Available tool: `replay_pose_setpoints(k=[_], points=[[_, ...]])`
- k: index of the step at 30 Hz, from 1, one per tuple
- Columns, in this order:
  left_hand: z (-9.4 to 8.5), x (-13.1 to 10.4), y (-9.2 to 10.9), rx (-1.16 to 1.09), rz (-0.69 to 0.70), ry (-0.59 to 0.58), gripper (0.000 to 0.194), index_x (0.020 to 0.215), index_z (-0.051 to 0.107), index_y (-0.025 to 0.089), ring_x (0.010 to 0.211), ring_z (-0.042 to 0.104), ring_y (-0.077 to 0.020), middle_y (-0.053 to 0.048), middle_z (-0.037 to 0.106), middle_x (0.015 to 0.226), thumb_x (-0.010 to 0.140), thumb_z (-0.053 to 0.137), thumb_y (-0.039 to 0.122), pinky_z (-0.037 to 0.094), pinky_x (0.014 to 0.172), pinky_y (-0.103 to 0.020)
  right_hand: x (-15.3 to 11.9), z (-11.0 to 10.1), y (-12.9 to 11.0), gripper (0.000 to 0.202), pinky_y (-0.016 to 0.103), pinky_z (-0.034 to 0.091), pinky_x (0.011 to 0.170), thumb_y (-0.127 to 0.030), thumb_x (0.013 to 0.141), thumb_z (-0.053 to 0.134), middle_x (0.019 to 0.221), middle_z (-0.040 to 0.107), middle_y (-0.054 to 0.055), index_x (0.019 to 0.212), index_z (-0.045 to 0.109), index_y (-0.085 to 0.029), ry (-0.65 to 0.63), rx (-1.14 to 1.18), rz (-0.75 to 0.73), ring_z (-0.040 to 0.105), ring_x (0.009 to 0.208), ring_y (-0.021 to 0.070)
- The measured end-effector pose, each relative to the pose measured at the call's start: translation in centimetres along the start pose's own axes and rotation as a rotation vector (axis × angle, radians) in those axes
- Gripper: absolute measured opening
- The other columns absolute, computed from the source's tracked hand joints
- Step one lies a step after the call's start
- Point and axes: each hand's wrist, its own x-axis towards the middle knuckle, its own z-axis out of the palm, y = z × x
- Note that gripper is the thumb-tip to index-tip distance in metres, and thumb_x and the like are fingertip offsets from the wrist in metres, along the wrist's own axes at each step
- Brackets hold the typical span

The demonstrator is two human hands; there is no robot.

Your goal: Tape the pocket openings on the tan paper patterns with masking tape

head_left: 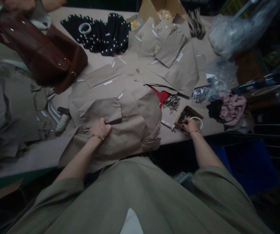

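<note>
My left hand (100, 129) is closed on the edge of a tan fabric piece (103, 112), with a small white bit at the thumb. Larger tan fabric panels (130, 136) lie under it near the table's front edge. Over to the right, my right hand (191, 125) reaches into a small cardboard box (179, 123) of dark little pieces, its fingertips pinched together. What they pinch, if anything, is too small to make out. A white tape roll (199, 121) lies beside that hand. Just left of the box is a white pen-like tool (167, 124).
A brown leather bag (49, 52) stands at the left, near another person's arm (49, 5). Black polka-dot fabric (115, 32) lies at the back. Small metal pieces (171, 103) are heaped by red fabric (163, 97). A thread cone (62, 123) lies left; a pink scrunched cloth (233, 109), right.
</note>
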Motion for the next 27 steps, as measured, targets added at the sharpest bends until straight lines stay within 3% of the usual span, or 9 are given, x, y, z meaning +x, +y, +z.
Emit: replay_pose_setpoints(k=[3,5,10,13,16,18,20,24,27], points=[[-0.1,-0.7,-0.7,-0.018,0.006,0.009,0.05,0.124,0.057,0.021,0.097,0.071,-0.0376,-0.02,0.074,0.107,0.093,0.044,0.058,0.052,0.078,-0.042,0.0,-0.7,-0.4,0.008,0.032,0.039,0.075,-0.025,0.081,0.07,0.084,0.067,0.008,0.084,0.073,-0.018,-0.13,-0.088,0.014,0.05,0.073,0.0178],[-0.6,-1.7,-1.8,-0.022,0.006,0.021,0.057,0.125,0.056,0.021,0.097,0.072,-0.0374,-0.019,0.074,0.105,0.093,0.043,0.066,0.052,0.077,-0.041,-0.1,-1.1,-0.7,0.011,0.034,0.039,0.078,-0.027,0.083,0.069,0.09,0.068,0.011,0.087,0.074,-0.018,-0.145,-0.112,0.044,0.052,0.079,0.0201],[-0.9,-5.2,-4.1,-0.003,0.008,0.053,0.051,0.125,0.057,0.024,0.095,0.073,-0.0342,-0.016,0.076,0.1,0.097,0.042,0.064,0.051,0.077,-0.038,-0.5,-1.1,-0.8,0.019,0.037,0.039,0.073,-0.025,0.082,0.07,0.096,0.069,0.015,0.099,0.075,-0.019,0.018,0.053,0.194,0.054,0.078,0.022],[0.2,-6.8,-4.1,-0.006,0.067,-0.003,0.045,0.124,0.059,0.026,0.093,0.074,-0.0322,-0.013,0.076,0.096,0.098,0.044,0.06,0.052,0.075,-0.037,-0.8,-1.0,-0.9,0.031,0.039,0.04,0.074,-0.019,0.081,0.067,0.101,0.071,0.017,0.111,0.076,-0.021,0.13,0.15,0.198,0.057,0.08,0.0237],[1.6,-8.0,-3.2,-0.045,0.161,-0.016,0.039,0.121,0.063,0.026,0.09,0.074,-0.0297,-0.011,0.076,0.096,0.099,0.048,0.055,0.053,0.074,-0.037,-1.5,-2.0,-2.6,0.03,0.04,0.042,0.076,-0.017,0.08,0.064,0.103,0.073,0.019,0.106,0.079,-0.019,0.204,0.179,0.244,0.06,0.084,0.0257],[2.3,-8.6,-2.2,-0.104,0.249,0.021,0.033,0.118,0.066,0.026,0.092,0.073,-0.0272,-0.01,0.076,0.097,0.099,0.051,0.05,0.054,0.077,-0.036,-3.1,-3.0,-5.9,0.026,0.039,0.045,0.08,-0.018,0.08,0.063,0.101,0.074,0.018,0.101,0.079,-0.016,0.315,0.257,0.237,0.063,0.087,0.0257],[2.6,-9.1,-0.9,-0.196,0.384,0.1,0.029,0.119,0.068,0.026,0.1,0.072,-0.0248,-0.009,0.076,0.105,0.1,0.054,0.043,0.055,0.084,-0.035,-6.2,-3.6,-11.0,0.022,0.037,0.048,0.083,-0.024,0.08,0.065,0.095,0.074,0.015,0.097,0.078,-0.016,0.35,0.438,0.124,0.065,0.086,0.0245],[2.1,-9.3,1.3,-0.356,0.63,0.265,0.035,0.132,0.064,0.026,0.118,0.066,-0.0231,-0.01,0.072,0.126,0.1,0.057,0.036,0.055,0.099,-0.036,-14.8,-2.5,-22.8,0.027,0.035,0.053,0.076,-0.046,0.074,0.074,0.081,0.073,0.007,0.081,0.076,-0.02,-0.055,0.923,-0.251,0.065,0.076,0.0214],[1.5,-9.0,1.2,-0.383,0.647,0.28,0.029,0.119,0.071,0.024,0.108,0.07,-0.0238,-0.01,0.076,0.114,0.103,0.048,0.033,0.057,0.096,-0.039,-19.2,-0.8,-28.7,0.034,0.034,0.054,0.073,-0.054,0.072,0.078,0.075,0.071,0.004,0.077,0.074,-0.021,-0.245,1.154,-0.3,0.063,0.071,0.0187]])
